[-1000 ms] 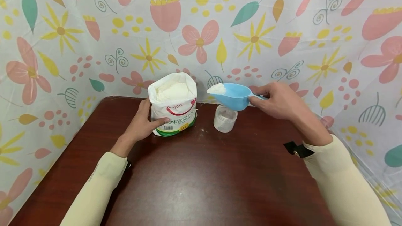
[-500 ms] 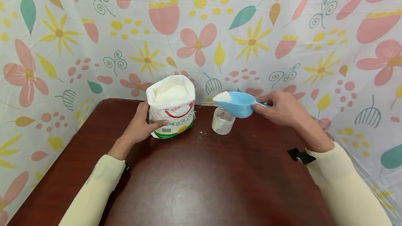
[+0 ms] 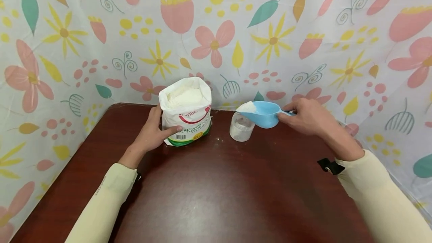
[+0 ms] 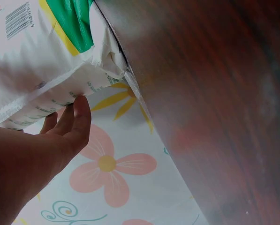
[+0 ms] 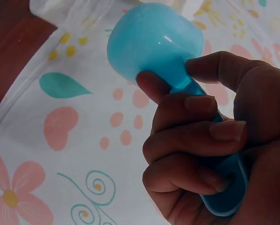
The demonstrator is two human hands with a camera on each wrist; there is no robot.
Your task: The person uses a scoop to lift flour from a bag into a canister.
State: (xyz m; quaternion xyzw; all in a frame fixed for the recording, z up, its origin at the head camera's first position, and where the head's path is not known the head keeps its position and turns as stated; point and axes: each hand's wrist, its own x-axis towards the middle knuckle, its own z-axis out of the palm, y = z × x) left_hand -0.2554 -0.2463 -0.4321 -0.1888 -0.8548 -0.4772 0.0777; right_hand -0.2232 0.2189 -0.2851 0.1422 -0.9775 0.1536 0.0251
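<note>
In the head view, the white bag (image 3: 194, 123) hides some fingers of my left hand (image 3: 150, 134), and the scoop (image 3: 266, 120) covers part of the jar's (image 3: 240, 132) rim. In the left wrist view, the bag's upper part is cut off.

Left hand (image 4: 55, 140): enters from the lower left, bent fingertips touching the printed side of the bag; the thumb cannot be made out.
White bag (image 4: 32, 61): fills the upper left corner, cut off by the frame, a pale seam (image 4: 29, 98) along its edge.
Barcode (image 4: 18, 20): black, on the broad face.
Green panel (image 4: 74, 23): bordered by a yellow stripe (image 4: 59, 27), just beside the crumpled, folded end.
Table (image 4: 215, 112): dark reddish-brown wood grain, on the right, its edge running diagonally downward.
Floral cloth (image 4: 144, 192): white, between hand and table edge, with a pink flower (image 4: 107, 164), yellow petals and teal spirals (image 4: 64, 208).
</note>
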